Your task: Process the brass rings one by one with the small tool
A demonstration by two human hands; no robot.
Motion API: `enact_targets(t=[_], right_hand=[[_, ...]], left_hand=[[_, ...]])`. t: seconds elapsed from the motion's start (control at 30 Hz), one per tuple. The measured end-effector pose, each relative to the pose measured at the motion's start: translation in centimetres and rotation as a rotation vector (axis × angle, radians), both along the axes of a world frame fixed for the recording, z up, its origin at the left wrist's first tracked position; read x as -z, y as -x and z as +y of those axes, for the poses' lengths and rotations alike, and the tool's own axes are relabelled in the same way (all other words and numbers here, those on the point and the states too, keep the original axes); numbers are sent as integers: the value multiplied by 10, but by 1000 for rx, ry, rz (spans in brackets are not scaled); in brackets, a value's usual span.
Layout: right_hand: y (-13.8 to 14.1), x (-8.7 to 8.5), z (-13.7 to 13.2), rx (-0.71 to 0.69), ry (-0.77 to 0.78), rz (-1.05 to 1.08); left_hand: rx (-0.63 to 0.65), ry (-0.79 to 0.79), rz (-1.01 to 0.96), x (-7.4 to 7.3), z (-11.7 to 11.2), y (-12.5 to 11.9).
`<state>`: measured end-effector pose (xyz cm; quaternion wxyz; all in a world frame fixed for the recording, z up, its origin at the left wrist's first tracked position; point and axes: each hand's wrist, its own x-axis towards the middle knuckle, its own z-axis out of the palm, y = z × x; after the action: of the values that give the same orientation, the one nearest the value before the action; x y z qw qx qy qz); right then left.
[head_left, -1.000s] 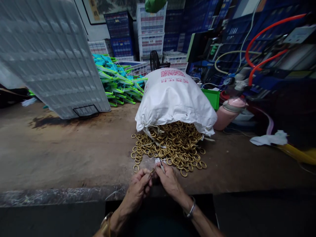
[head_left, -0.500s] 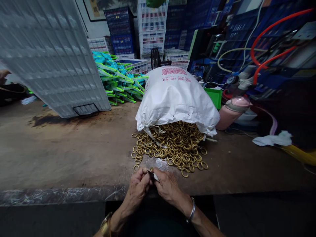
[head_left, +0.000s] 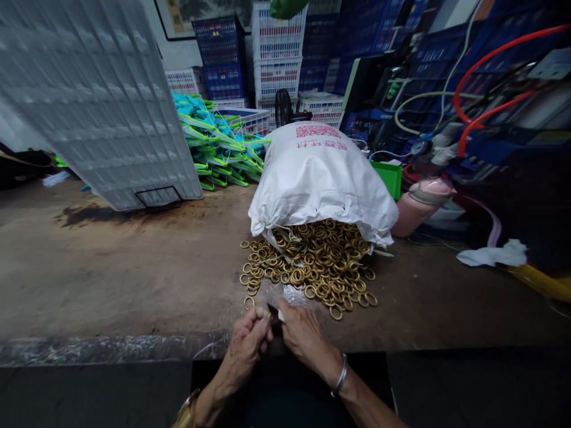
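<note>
My right hand (head_left: pixel 303 333) is closed around a small knife (head_left: pixel 273 311) with a dark, pointed blade and a whitish grip. The blade points left toward my left hand (head_left: pixel 252 333), whose thumb and fingers are pinched together close beside it. A hint of brass colour shows at those fingertips, probably a ring, but too small to be sure. Just beyond both hands, a heap of brass-coloured rings (head_left: pixel 321 261) spills from the mouth of a white woven sack (head_left: pixel 323 178) with red print. One loose ring (head_left: pixel 249 303) lies just above my left hand.
A tall translucent ribbed panel (head_left: pixel 116 107) stands at left beside a pile of green and blue plastic pieces (head_left: pixel 220 145). To the right are a pink bottle (head_left: pixel 422 208), a green tray (head_left: pixel 387 178) and red hoses (head_left: pixel 468 77). Stacked crates (head_left: pixel 279 53) rise behind the wooden table (head_left: pixel 134 279).
My hands have drawn slightly apart, and more of the dark blade shows between them. The view has shifted slightly; the sack and ring heap look unchanged.
</note>
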<state>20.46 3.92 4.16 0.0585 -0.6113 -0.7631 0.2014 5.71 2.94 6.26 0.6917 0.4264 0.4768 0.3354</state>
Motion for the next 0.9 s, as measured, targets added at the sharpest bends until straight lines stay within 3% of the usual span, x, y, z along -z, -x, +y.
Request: enact_targets(t=[0.13,0.3,0.47,0.7,0.9], right_hand=[[4,6,10,47,-58,-44],[25,7,18,-47,-133,126],[45,2,21,-99,-135,145],[54,4,23,-64,-119,71],[51,4,24,-55,-96,44]], left_hand=[[75,138,-161,-5,-20,12],[-112,322,-364,5,-27,30],[-251,307,-410,14,-22,49],[-266,354,-629,16,-15,60],[-320,374,-653,13,-5,60]])
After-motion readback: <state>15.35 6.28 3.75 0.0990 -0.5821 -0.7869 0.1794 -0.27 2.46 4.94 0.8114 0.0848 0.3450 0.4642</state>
